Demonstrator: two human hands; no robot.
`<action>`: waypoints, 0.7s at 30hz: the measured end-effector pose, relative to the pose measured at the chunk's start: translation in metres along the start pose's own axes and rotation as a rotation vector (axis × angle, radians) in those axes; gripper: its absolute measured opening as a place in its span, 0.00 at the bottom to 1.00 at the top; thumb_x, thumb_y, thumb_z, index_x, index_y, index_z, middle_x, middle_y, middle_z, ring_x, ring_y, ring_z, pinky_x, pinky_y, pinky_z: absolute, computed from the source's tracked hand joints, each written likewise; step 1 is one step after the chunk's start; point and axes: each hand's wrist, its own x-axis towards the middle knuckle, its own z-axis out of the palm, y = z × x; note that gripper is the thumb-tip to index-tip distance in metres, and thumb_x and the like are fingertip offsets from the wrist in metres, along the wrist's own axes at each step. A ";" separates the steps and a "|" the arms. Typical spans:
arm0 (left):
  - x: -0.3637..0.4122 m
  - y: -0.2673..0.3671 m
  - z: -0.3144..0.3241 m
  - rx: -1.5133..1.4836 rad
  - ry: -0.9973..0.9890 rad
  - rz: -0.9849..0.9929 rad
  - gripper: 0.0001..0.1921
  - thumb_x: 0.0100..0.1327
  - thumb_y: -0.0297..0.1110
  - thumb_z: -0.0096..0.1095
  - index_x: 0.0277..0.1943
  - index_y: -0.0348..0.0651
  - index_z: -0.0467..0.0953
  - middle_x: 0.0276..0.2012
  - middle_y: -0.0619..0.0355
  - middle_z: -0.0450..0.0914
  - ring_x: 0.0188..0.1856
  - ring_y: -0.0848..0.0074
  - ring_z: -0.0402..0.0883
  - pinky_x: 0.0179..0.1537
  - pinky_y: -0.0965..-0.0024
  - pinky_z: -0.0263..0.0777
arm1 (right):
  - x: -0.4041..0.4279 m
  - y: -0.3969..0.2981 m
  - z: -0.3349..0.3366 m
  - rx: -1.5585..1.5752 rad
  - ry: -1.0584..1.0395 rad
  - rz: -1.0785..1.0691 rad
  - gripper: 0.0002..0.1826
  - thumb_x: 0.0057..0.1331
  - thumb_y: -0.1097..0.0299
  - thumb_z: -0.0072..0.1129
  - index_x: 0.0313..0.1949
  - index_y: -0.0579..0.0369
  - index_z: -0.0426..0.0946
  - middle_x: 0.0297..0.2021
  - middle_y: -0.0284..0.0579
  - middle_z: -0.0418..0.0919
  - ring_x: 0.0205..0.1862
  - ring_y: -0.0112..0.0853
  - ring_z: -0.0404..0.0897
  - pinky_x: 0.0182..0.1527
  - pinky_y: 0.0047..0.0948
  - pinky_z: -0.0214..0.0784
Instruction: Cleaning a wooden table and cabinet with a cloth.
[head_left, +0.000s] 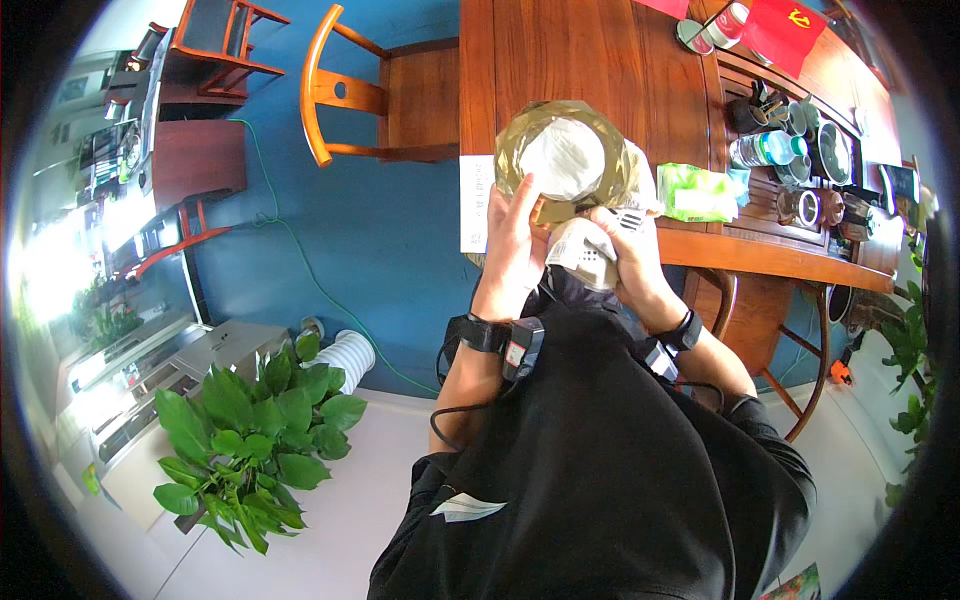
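Observation:
My left hand (514, 244) grips the near left rim of a faceted amber glass bowl, probably an ashtray (514, 154), above the table edge. A round white patch shows at the bowl's middle; whether it lies inside or behind the glass, I cannot tell. My right hand (637, 259) pinches a crumpled off-white cloth or paper (585, 251) with dark printed marks against the bowl's near right side. More of this pale material (639, 176) hangs beyond the bowl on the right. The fingers behind the bowl and the cloth are hidden.
On the wooden table (585, 52) are a white printed sheet (474, 202), a green wipes pack (694, 193) and a plastic bottle (769, 148) beside tea ware. A wooden chair (416, 97) stands left. A leafy plant (255, 435) and a green cord (315, 277) lie lower left.

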 end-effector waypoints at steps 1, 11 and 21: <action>0.001 -0.001 -0.002 -0.002 0.002 0.004 0.22 0.67 0.38 0.53 0.59 0.36 0.61 0.50 0.46 0.74 0.41 0.68 0.82 0.40 0.65 0.81 | -0.002 -0.001 0.002 -0.071 -0.011 -0.022 0.19 0.61 0.75 0.60 0.51 0.60 0.68 0.38 0.41 0.77 0.35 0.25 0.80 0.35 0.24 0.76; -0.003 0.003 -0.006 -0.048 -0.051 0.167 0.21 0.66 0.31 0.54 0.57 0.34 0.58 0.50 0.48 0.72 0.50 0.68 0.77 0.44 0.66 0.79 | 0.000 0.009 -0.013 -0.161 0.181 -0.198 0.19 0.60 0.73 0.61 0.50 0.60 0.68 0.41 0.42 0.76 0.38 0.27 0.78 0.40 0.28 0.75; -0.008 0.009 -0.018 0.087 0.040 0.144 0.23 0.65 0.33 0.56 0.57 0.33 0.58 0.50 0.47 0.70 0.50 0.68 0.76 0.47 0.66 0.78 | 0.072 0.041 -0.092 -1.392 0.127 -0.474 0.38 0.49 0.71 0.66 0.60 0.47 0.60 0.52 0.54 0.62 0.54 0.51 0.67 0.58 0.42 0.61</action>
